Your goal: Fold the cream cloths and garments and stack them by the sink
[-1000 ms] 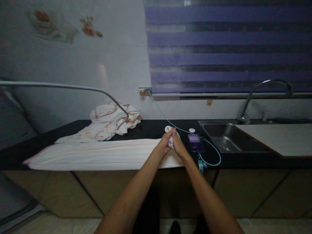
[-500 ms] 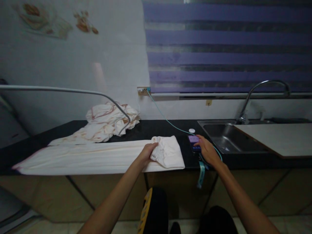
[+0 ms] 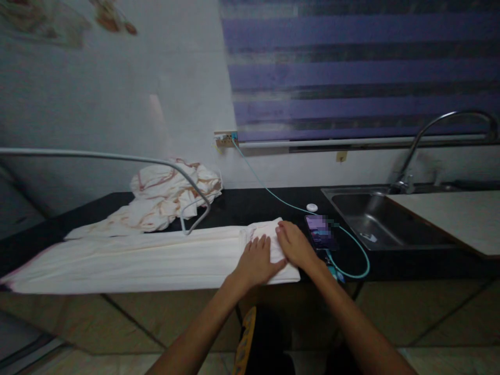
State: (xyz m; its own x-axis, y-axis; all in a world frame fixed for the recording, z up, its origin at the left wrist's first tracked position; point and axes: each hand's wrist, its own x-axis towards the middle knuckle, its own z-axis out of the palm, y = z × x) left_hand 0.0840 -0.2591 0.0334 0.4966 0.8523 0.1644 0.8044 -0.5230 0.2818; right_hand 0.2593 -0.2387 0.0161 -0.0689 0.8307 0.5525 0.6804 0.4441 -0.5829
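1. Cream cloth point(image 3: 156, 255), long and folded into a strip, lies along the front edge of the black counter point(image 3: 250, 205); its right end is doubled over into a thicker pad, at about 12 o'clock from the person.
2. Both hands rest on that pad. The left hand point(image 3: 255, 260) lies flat with fingers spread, palm down, gripping nothing; the right hand point(image 3: 295, 245) sits just beside it at 1 o'clock, likewise open and pressing flat. Judging by the flat palms, they are there to smooth the fold and keep it from springing open.
3. A phone point(image 3: 321, 232) lies screen up just right of the right hand, at 2 o'clock, on a teal cable point(image 3: 269, 192) running to the wall socket point(image 3: 224, 139) (presumably charging, hence its spot near the outlet).
4. At 10 o'clock a crumpled patterned cloth point(image 3: 167, 192) is heaped against the wall, under a bent metal rod point(image 3: 117, 155).
5. At 3 o'clock is the sink point(image 3: 375, 219) with its tap point(image 3: 429, 130).
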